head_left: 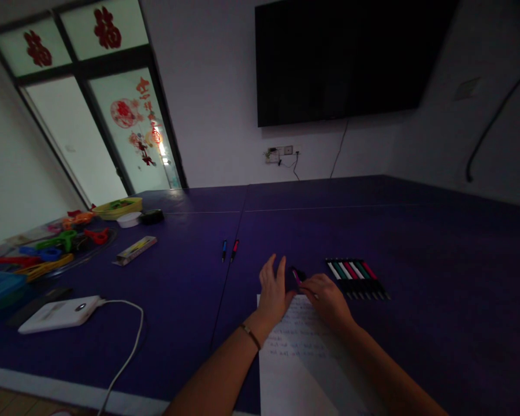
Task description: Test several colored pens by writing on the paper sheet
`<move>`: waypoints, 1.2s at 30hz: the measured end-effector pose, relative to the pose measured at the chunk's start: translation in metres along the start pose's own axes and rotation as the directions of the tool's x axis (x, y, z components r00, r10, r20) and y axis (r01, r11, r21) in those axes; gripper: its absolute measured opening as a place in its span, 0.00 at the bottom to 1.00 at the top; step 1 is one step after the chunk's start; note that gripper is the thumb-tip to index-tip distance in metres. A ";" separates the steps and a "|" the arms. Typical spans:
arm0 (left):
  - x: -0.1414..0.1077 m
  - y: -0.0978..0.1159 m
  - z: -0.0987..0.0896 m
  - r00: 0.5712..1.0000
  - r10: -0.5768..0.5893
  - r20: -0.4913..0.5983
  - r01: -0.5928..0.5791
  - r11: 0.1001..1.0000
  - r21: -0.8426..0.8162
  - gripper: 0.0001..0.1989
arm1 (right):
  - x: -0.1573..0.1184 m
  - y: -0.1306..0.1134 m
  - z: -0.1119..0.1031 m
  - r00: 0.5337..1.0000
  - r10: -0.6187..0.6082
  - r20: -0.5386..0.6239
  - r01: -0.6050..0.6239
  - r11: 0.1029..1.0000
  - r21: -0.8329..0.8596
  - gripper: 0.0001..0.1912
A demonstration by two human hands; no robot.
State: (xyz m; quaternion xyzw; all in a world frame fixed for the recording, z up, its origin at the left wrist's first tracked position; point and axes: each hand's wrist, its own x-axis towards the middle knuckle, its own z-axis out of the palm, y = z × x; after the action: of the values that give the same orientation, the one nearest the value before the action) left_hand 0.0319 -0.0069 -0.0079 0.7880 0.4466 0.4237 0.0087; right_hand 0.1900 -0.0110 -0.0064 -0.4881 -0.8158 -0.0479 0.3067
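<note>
My right hand (328, 299) is closed, its fingertips pinching a slim pen (297, 277) with a purple and pinkish barrel above the top edge of a paper sheet (294, 375). A small dark shape beside the pen is too dim to name. Rows of handwriting cover the sheet's upper part. My left hand (272, 293) rests at the sheet's upper left corner, fingers stretched and apart, holding nothing. Right of my hands lies a neat row of several pens (353, 277) with white, green and red barrels. Farther left are a blue pen (224, 249) and a red pen (234, 250).
On the purple table (190, 289), a white power bank (63, 314) with a cable sits at left. Behind it are a small box (135, 250), several coloured scissors (60, 240), a blue container (2, 289) and a yellow basket (118, 209). A television (342, 63) hangs on the wall.
</note>
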 end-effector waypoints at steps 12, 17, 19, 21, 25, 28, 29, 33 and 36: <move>0.002 -0.017 0.012 0.921 -0.368 -0.127 0.325 0.907 -0.268 0.24 | 0.001 -0.005 -0.001 0.977 0.018 0.214 -0.040 0.994 0.097 0.13; 0.008 -0.020 0.011 0.865 -0.501 -0.006 0.485 0.840 -0.245 0.18 | 0.002 -0.008 -0.004 0.965 -0.017 0.262 -0.027 0.986 0.166 0.14; 0.008 -0.019 0.009 0.877 -0.477 0.055 0.478 0.858 -0.186 0.15 | 0.002 -0.007 -0.002 0.966 -0.026 0.256 -0.024 0.981 0.191 0.14; 0.008 -0.018 0.009 0.895 -0.434 0.106 0.446 0.882 -0.152 0.14 | 0.001 -0.005 0.000 0.968 -0.030 0.248 -0.025 0.977 0.212 0.13; 0.005 -0.016 0.008 0.925 -0.338 0.172 0.364 0.919 -0.149 0.13 | -0.001 -0.002 0.006 0.975 -0.049 0.219 -0.004 0.973 0.232 0.13; 0.004 -0.014 0.005 0.934 -0.312 0.174 0.339 0.929 -0.148 0.10 | -0.001 -0.001 0.006 0.985 -0.045 0.167 0.007 0.975 0.223 0.13; 0.004 -0.014 0.005 0.934 -0.314 0.168 0.340 0.928 -0.151 0.09 | -0.001 -0.001 0.006 0.989 -0.036 0.144 0.005 0.978 0.209 0.13; 0.007 -0.017 0.005 0.928 -0.355 0.114 0.372 0.892 -0.256 0.06 | 0.000 0.006 0.000 0.999 0.015 0.045 -0.020 0.993 0.117 0.12; 0.010 -0.022 0.008 0.895 -0.446 0.006 0.403 0.803 -0.438 0.06 | 0.001 0.012 -0.003 0.997 0.064 -0.033 -0.061 0.996 0.071 0.12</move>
State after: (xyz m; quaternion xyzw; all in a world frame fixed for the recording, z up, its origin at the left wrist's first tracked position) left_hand 0.0248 0.0165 -0.0145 0.6249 0.5071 0.5363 0.2544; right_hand 0.2012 -0.0050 -0.0068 -0.5012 -0.7958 -0.0181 0.3394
